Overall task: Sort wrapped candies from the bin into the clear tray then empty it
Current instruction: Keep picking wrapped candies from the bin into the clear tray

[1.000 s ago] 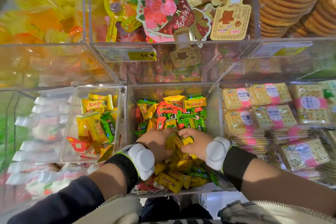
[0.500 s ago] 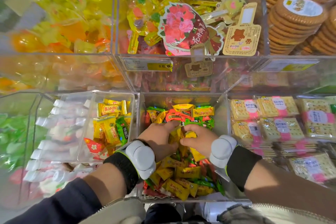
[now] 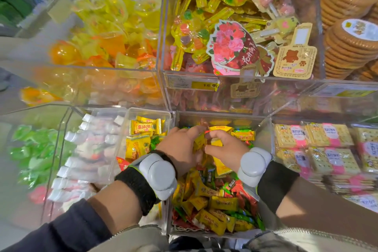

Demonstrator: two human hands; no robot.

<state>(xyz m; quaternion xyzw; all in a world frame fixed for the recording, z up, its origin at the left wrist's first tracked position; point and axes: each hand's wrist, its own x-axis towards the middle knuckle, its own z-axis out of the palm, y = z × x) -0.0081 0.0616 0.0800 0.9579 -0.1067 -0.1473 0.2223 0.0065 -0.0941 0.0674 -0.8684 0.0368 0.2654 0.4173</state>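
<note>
As they grip candies (image 3: 217, 141), left hand (image 3: 180, 149) and right hand (image 3: 225, 148) have moved rearward.

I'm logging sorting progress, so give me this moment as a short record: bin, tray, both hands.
bin: mixed yellow, green and red wrapped candies
clear tray: left of bin, partly filled, mostly yellow pieces
left hand: in bin, fingers curled round yellow candies
right hand: in bin, pinching a yellow candy
stage: sorting; tray not emptied
</note>
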